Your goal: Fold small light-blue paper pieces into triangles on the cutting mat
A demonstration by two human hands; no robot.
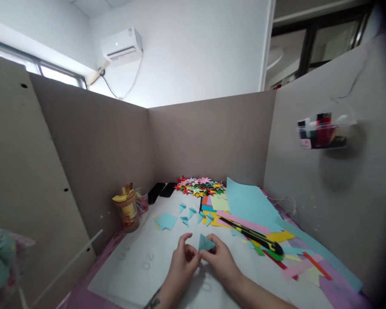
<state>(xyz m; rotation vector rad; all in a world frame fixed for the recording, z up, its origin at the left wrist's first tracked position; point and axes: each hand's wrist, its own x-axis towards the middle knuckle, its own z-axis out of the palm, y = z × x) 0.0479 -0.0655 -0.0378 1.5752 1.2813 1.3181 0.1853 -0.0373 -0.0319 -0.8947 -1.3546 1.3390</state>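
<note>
Desk: hands pinch folded paper

A single head-worn camera looks forward and down from the person's own seat, close above the table, facing the far corner of the grey partition walls. The hands sit low at centre frame, near the lens; an air conditioner shows high beyond.

Left hand and right hand are held together at centre, fingertips pinched, forearms angled inward.
</note>
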